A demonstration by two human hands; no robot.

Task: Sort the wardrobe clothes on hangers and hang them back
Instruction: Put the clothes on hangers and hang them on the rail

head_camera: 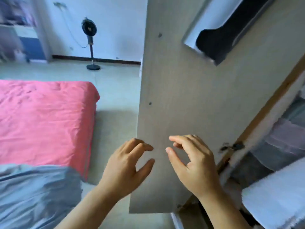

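Note:
The pale grey wardrobe door [181, 96] stands swung open in the middle of the view. My left hand [127, 169] and my right hand [194, 164] hover side by side in front of its lower part, fingers loosely curled, holding nothing. Folded and stacked clothes [283, 138] show inside the wardrobe at the right edge, with a white fabric bundle [277, 195] below them. A grey-blue garment [36, 195] lies on the bed at the lower left. No hanger is visible.
A bed with a pink sheet [44, 119] fills the left side. A black standing fan [90, 43] stands on the tiled floor by the far wall. A dark recessed handle [219, 38] sits high on the door. Shelves [19, 30] blur at the top left.

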